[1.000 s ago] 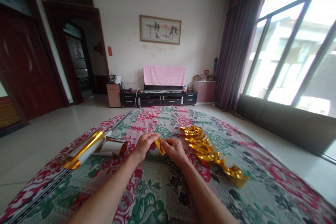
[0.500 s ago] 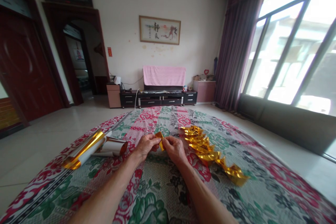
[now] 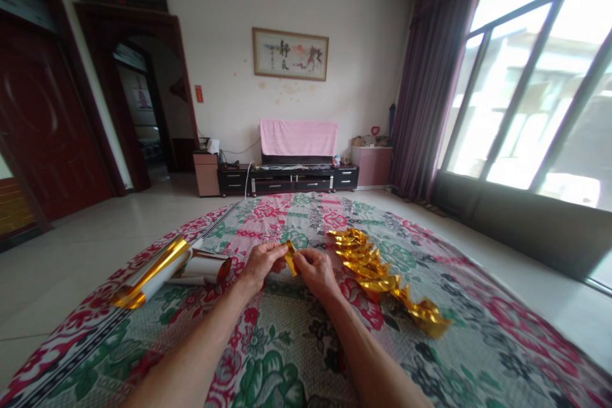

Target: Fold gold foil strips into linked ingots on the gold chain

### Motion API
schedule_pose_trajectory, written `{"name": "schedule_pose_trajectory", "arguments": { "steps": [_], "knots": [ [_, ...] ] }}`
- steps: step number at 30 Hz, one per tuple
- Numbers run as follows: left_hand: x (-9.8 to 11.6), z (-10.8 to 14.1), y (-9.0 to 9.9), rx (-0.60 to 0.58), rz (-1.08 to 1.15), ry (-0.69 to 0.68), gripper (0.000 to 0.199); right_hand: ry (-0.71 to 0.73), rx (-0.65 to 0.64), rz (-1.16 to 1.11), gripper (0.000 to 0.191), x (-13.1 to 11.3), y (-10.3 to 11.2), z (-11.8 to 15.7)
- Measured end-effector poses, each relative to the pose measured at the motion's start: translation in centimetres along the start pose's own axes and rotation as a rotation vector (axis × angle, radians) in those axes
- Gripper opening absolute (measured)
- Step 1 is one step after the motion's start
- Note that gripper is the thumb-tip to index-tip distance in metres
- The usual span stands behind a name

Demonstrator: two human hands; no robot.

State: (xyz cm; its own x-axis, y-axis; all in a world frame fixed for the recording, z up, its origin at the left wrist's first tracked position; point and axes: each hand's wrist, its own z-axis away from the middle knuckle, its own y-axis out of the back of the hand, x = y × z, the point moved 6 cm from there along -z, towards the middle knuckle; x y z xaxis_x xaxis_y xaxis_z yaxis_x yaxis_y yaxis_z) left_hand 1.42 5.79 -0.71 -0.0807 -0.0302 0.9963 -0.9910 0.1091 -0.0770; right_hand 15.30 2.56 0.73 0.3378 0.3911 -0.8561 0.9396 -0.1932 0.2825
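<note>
My left hand (image 3: 261,262) and my right hand (image 3: 313,269) meet over a flowered cloth (image 3: 287,344), both pinching one small folded piece of gold foil paper (image 3: 289,255) between thumbs and fingers. The piece stands up between the fingertips, just above the cloth. To the right of my right hand a row of folded gold foil pieces (image 3: 377,274) runs along the cloth toward the near right. To the left of my left hand lie rolled gold foil sheets (image 3: 167,268), white on the back.
The cloth lies on a pale tiled floor (image 3: 71,255). At the far wall stands a low dark TV cabinet (image 3: 287,178) with a pink cover. Dark wooden doors (image 3: 43,108) are on the left, tall windows (image 3: 535,83) and a purple curtain on the right.
The gold piece has been turned and worked between my fingers, rising from a slanted strip to a shorter upright fold. Both hands stayed in the same place.
</note>
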Motion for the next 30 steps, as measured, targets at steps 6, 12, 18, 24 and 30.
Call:
{"name": "schedule_pose_trajectory", "arguments": {
  "steps": [6, 12, 18, 24, 30],
  "knots": [
    [0.2, -0.1, 0.4, 0.044, 0.030, -0.041, 0.035, 0.009, -0.020, -0.025, 0.029, -0.2, -0.1, 0.1],
    [-0.5, 0.2, -0.5, -0.070, 0.011, 0.075, 0.041, -0.012, 0.073, 0.014, 0.030, 0.4, 0.5, -0.1],
    [-0.2, 0.8, -1.6, -0.185, -0.114, 0.078, 0.036, 0.016, 0.084, -0.026, 0.031, 0.5, 0.6, -0.1],
    [0.3, 0.9, -1.8, -0.162, -0.148, 0.022, 0.032, 0.007, 0.071, 0.001, 0.030, 0.2, 0.5, 0.0],
    [0.0, 0.9, -1.9, -0.189, -0.191, 0.055, 0.034, 0.037, 0.108, 0.017, 0.032, 0.6, 0.7, -0.2]
  ]
}}
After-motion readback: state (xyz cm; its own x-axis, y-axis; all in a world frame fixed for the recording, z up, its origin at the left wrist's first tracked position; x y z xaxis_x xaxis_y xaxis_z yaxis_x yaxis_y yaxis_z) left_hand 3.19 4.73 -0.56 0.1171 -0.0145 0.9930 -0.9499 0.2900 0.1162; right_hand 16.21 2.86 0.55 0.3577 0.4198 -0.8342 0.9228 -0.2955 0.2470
